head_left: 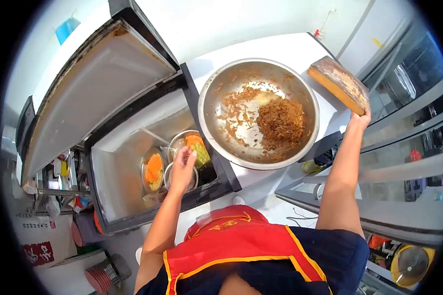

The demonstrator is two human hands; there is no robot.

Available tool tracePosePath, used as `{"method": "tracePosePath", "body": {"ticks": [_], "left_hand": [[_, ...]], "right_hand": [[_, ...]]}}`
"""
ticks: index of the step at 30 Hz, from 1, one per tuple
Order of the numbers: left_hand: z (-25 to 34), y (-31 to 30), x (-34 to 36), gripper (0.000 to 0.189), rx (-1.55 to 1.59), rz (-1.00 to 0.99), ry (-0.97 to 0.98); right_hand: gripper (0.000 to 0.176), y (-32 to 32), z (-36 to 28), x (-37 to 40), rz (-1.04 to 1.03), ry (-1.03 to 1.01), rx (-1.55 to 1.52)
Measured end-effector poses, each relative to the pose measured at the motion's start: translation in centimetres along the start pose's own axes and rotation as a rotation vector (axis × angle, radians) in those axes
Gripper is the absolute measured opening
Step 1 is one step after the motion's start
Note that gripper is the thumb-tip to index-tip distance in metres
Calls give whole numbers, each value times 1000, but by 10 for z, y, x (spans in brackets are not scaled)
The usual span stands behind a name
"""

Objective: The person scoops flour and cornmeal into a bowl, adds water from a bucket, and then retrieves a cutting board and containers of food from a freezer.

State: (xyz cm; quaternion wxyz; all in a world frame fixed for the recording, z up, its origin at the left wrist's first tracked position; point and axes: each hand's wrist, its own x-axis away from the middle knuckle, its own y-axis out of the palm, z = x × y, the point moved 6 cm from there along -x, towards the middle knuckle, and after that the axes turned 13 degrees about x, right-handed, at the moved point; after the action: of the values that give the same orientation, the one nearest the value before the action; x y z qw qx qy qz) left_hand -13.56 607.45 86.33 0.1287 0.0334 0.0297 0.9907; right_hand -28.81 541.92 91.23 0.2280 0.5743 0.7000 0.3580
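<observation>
My left hand (182,169) reaches into an open chest freezer (114,162), above several metal bowls. Its fingers are loosely curved, and I see nothing held in them. A bowl of orange shreds (154,167) stands left of the hand; behind it, a metal bowl holds orange and green chopped food (198,148). The rim of another bowl (196,181) shows beneath the hand, its contents mostly hidden. At the right, my right hand (361,119) grips the near corner of a thick wooden chopping board (340,83), whose top is worn and dark. The board is tilted at the white counter's right end.
A large steel basin (209,118) with brown shreds (280,123) sits on the white counter (211,69). The raised freezer lid (103,83) stands at the left. Glass-door cabinet shelving (403,196) runs along the right. A wire basket (110,270) stands at lower left.
</observation>
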Motion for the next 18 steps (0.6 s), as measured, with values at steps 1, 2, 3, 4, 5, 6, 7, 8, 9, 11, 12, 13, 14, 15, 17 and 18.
{"method": "tracePosePath", "body": {"ticks": [1,2,3,4,5,6,7,8,9,11,12,13,14,15,17,18], "left_hand": [[-1,5,4,45,54,-3,-55],[-1,11,8,45,109,-7,-111],[1,16,8,44,105,-13,-153],[4,23,9,44,158,-34,-174],[8,30,10,44,211,-57,-193],[13,37,10,43,265,-81,-208],[17,43,10,42,327,-85,-224],[21,47,9,41,360,-102,-230],[24,50,7,40,393,-119,-236],[24,53,4,36,447,-154,-239],[25,54,2,34,446,-161,-246],[25,55,1,32,447,-167,-254],[25,55,1,30,446,-173,-265],[20,54,-2,28,450,-161,-258],[18,57,-4,27,487,-180,-307],[16,58,-5,26,505,-190,-334]], "right_hand": [[43,-10,8,-10,9,-9,17],[43,-19,15,-14,19,-21,36],[43,-25,26,-17,3,-7,52],[43,-33,35,-18,-11,6,68],[43,-38,41,-16,-26,16,82],[42,-41,50,-10,3,78,98],[42,-45,59,-1,33,139,114],[42,-49,65,7,62,199,130],[41,-56,70,11,85,250,217],[42,-73,84,15,100,343,233],[42,-73,89,18,100,391,242],[42,-76,93,21,175,454,256],[43,-62,92,48,254,517,271],[43,-54,94,73,335,579,282],[43,-26,103,98,-178,702,409],[42,-12,106,117,-437,753,467]]}}
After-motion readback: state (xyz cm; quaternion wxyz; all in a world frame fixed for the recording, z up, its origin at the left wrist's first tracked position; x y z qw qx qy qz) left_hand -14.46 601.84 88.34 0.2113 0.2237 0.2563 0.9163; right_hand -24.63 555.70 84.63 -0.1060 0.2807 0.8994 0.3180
